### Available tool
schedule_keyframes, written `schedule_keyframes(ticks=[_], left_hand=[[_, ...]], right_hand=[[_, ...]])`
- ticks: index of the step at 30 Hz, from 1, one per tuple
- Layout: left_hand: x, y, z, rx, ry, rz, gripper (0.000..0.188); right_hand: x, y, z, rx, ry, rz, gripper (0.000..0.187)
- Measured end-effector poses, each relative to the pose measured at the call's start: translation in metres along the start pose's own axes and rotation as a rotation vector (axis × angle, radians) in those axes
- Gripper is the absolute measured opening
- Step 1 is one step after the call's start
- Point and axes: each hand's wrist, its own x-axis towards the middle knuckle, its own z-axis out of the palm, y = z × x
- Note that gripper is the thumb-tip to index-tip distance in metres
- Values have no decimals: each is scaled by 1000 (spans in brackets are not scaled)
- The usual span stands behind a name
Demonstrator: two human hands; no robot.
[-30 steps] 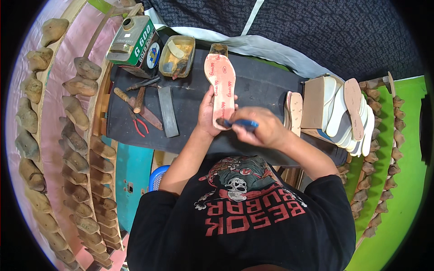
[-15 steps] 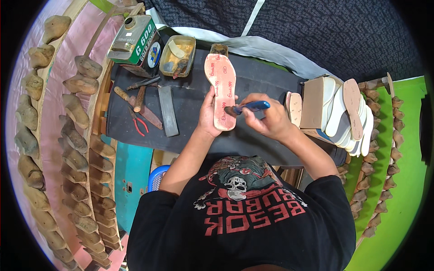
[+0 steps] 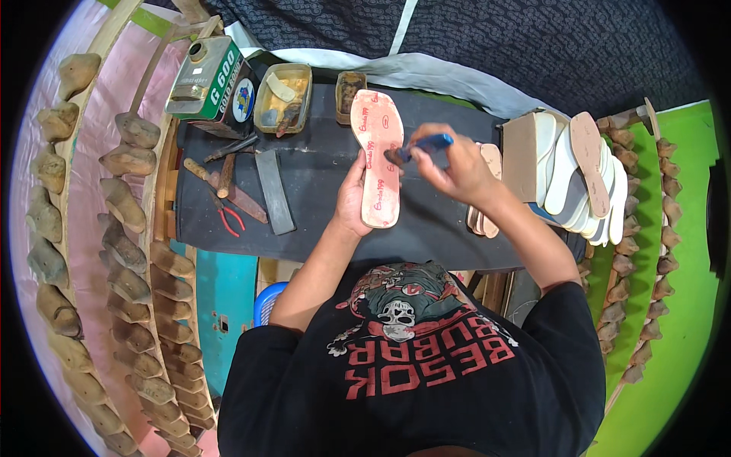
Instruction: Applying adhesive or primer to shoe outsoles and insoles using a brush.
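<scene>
My left hand [image 3: 352, 199] is closed around the lower left edge of a pink insole [image 3: 378, 164], held with its printed face up above the dark table. The heel end points toward me and the broader end away. My right hand [image 3: 461, 167] grips the blue handle of a brush [image 3: 431, 143]. The brush's dark bristles are at the right edge of the insole, around its middle; whether they touch is hard to tell. Below my right hand lies a small stack of tan insoles [image 3: 489, 217], partly hidden by the hand and forearm.
A metal can [image 3: 209, 87] stands at the back left beside a tub [image 3: 306, 95] and a smaller container [image 3: 344, 114]. Red-handled pliers [image 3: 228, 217], wooden-handled tools and a grey bar [image 3: 276, 190] lie at left. A cardboard box [image 3: 521, 164] with white insoles stands right. Shelves of shoe lasts [image 3: 122, 206] flank me.
The brush has moved away from me along the insole, from near the heel to about its middle. The whole view has shifted slightly, and the insole is tilted a bit differently.
</scene>
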Motion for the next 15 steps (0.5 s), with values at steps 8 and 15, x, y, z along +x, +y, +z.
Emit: schedule_keyframes(ticks=[8, 15], left_hand=[[1, -10, -26, 14, 50, -2, 53], [-4, -33, 21, 36, 66, 34, 50]], right_hand=[[-29, -37, -3, 44, -190, -188, 28], [-37, -26, -17, 134, -124, -173, 28]])
